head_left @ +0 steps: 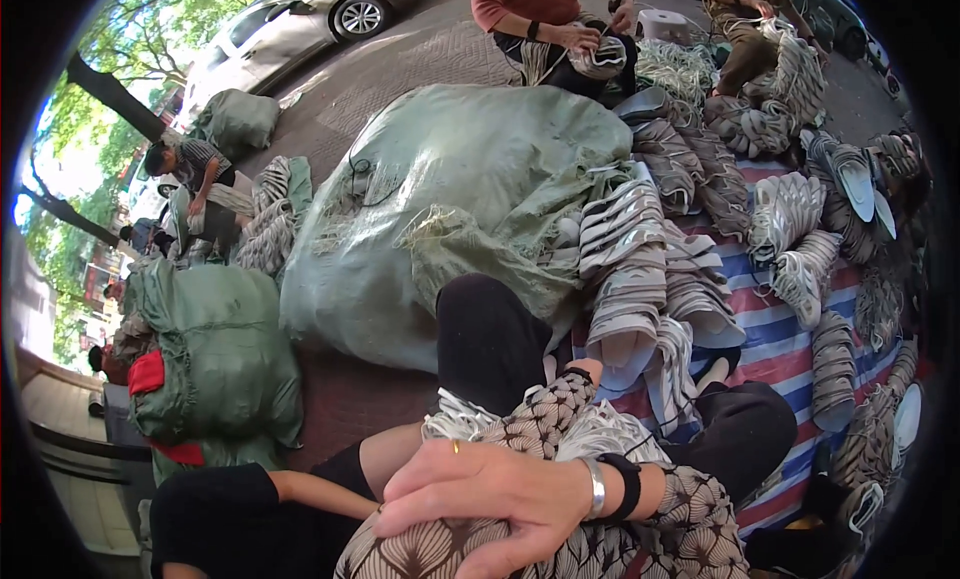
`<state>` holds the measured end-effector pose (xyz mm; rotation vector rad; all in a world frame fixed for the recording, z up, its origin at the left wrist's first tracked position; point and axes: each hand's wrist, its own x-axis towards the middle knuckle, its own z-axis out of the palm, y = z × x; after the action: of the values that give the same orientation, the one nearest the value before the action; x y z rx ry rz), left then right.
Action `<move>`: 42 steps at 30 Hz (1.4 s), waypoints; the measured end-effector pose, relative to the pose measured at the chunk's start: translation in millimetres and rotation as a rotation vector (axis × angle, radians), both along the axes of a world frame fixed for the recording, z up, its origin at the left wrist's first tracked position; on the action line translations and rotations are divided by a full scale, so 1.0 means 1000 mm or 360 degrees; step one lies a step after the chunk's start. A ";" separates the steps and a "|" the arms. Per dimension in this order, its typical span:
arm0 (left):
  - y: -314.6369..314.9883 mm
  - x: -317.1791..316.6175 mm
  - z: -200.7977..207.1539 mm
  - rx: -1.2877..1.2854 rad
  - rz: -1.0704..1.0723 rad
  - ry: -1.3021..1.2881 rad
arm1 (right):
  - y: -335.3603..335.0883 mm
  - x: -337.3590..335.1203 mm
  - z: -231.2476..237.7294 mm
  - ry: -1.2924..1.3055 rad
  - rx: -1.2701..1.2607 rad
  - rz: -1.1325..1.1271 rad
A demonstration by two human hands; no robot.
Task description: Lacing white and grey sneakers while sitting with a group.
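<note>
My right hand (485, 499) lies palm down with fingers stretched out on patterned cloth (415, 554) like my sleeves. It wears a ring, a silver bracelet and a black band, and holds nothing that shows. My left hand (590, 368) reaches forward beyond its patterned sleeve, beside the lower end of a nested stack of grey and white shoe uppers (625, 269). Its fingers are hidden. Bunches of white laces (610, 434) lie between my arms and by my dark-clad knee (490, 329).
A huge pale green sack (460, 169) bulks ahead; a darker green sack (215, 349) stands left. More uppers lie on a striped sheet (740, 279) at right. Someone's bare arm (325, 494) is close on my left. Co-workers (545, 19) sit farther off; a car (300, 24) is parked behind.
</note>
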<state>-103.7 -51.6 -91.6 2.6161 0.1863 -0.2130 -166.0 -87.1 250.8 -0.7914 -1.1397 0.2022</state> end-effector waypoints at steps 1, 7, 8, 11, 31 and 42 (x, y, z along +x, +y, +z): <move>0.000 0.000 -0.002 0.0018 0.0008 -0.0011 | -0.002 -0.005 -0.004 0.0018 0.0002 0.0007; 0.014 0.059 -0.037 0.0155 0.0056 -0.0199 | 0.010 -0.033 0.002 -0.0009 0.0045 -0.0264; 0.013 0.084 -0.033 -0.0251 0.0284 -0.0519 | 0.012 -0.032 0.006 -0.0035 0.0076 -0.0196; -0.009 0.130 0.039 -0.0554 0.0579 -0.0779 | 0.004 -0.023 -0.007 -0.0126 0.0094 -0.0382; 0.012 0.025 -0.036 -0.0584 -0.0112 0.1116 | 0.035 -0.043 -0.011 0.0070 0.0428 -0.0456; 0.001 0.024 -0.029 -0.0691 -0.0198 0.1163 | -0.143 0.079 -0.102 -0.0833 -0.0587 -0.1426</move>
<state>-79.4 -50.8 -120.1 2.0157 0.1949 -1.1154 -87.2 -229.8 149.0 -1.6726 -1.1274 -0.5926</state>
